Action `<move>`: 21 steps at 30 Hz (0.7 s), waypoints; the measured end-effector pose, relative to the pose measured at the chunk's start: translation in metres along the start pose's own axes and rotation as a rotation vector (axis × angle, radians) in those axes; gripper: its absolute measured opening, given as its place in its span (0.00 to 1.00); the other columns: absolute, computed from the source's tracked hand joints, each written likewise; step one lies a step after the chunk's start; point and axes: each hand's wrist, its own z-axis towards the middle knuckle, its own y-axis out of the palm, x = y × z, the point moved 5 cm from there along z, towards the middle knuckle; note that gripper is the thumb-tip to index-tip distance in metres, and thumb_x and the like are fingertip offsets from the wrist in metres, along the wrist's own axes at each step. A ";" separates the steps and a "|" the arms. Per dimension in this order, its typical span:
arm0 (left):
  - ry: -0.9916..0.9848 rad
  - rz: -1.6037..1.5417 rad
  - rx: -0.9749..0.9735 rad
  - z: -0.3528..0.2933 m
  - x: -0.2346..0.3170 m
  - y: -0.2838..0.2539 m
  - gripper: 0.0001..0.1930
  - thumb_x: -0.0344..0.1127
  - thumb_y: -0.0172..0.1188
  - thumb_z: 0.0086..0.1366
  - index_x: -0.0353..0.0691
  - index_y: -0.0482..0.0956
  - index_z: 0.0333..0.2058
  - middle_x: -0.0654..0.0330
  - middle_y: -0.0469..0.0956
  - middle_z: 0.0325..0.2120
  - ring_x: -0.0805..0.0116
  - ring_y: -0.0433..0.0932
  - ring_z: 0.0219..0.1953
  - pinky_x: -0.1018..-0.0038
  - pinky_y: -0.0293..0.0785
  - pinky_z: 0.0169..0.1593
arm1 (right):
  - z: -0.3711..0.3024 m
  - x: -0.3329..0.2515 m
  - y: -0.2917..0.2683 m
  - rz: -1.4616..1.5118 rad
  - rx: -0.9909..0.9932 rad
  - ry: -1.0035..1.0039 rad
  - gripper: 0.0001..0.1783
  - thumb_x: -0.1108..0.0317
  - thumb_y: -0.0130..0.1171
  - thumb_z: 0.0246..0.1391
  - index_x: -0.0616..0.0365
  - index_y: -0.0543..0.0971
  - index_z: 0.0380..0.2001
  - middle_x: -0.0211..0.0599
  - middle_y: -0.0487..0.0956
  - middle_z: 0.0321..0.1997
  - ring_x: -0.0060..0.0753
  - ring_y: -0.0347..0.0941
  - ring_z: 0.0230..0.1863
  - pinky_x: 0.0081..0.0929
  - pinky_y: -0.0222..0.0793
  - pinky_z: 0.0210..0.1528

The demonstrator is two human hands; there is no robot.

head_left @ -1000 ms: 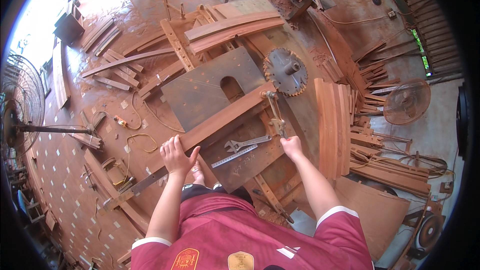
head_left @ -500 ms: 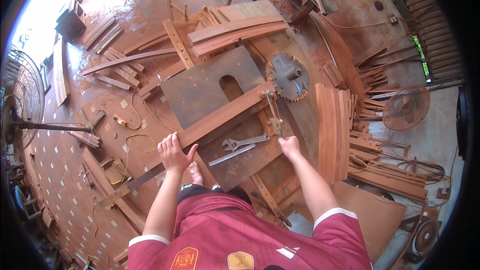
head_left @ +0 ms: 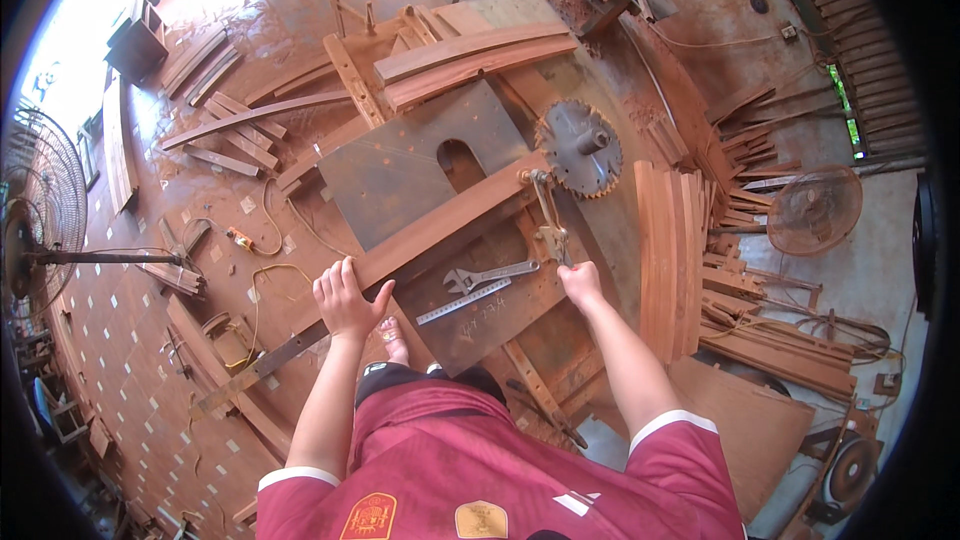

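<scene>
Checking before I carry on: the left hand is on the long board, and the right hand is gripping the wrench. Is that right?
Not quite: the right hand grips the metal clamp, as the head view shows; the wrench lies by the ruler. The left hand is on the long board, as you say.

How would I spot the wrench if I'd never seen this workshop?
Find the long reddish beam across the worktable. On the dark plate below it in view lies the silvery wrench. Unlike the straight ruler beside it, it has a wide forked head.
</scene>
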 end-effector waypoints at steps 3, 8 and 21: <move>0.002 0.008 0.003 0.000 0.000 0.000 0.43 0.67 0.69 0.57 0.35 0.73 0.58 0.51 0.77 0.51 0.51 0.74 0.56 0.54 0.64 0.64 | 0.002 0.002 0.001 -0.013 0.007 0.003 0.22 0.56 0.65 0.49 0.67 0.80 0.14 0.49 0.77 0.14 0.42 0.79 0.20 0.43 0.71 0.30; 0.006 0.015 0.007 -0.002 -0.001 0.002 0.43 0.67 0.69 0.57 0.35 0.74 0.58 0.52 0.77 0.51 0.51 0.74 0.56 0.54 0.63 0.64 | -0.002 -0.006 -0.002 -0.019 0.004 0.006 0.23 0.55 0.66 0.48 0.67 0.80 0.14 0.52 0.78 0.15 0.44 0.81 0.22 0.44 0.72 0.31; 0.004 0.034 0.002 -0.003 -0.001 0.004 0.43 0.68 0.68 0.57 0.35 0.75 0.57 0.52 0.77 0.52 0.51 0.74 0.57 0.55 0.64 0.64 | -0.007 -0.011 -0.005 -0.068 0.021 0.030 0.24 0.54 0.67 0.50 0.67 0.81 0.16 0.59 0.81 0.22 0.53 0.85 0.31 0.45 0.77 0.39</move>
